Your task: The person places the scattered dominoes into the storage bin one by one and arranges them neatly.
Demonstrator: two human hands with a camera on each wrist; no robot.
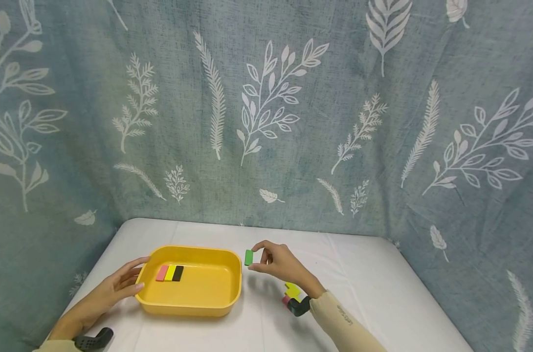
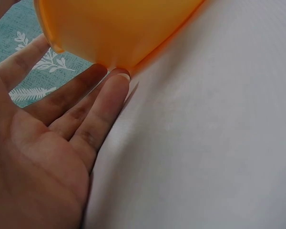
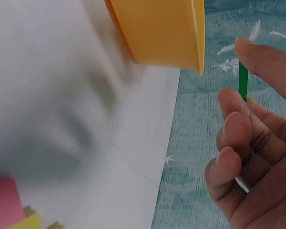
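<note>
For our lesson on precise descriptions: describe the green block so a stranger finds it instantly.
On the white table is a yellow tray. Just right of it in the head view, the right hand pinches the green block. Unlike the pink block, yellow block and black block lying in the tray, it is green and hand-held.

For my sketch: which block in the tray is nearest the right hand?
The black block, rightmost in its row; the yellow block and pink block lie left.
</note>
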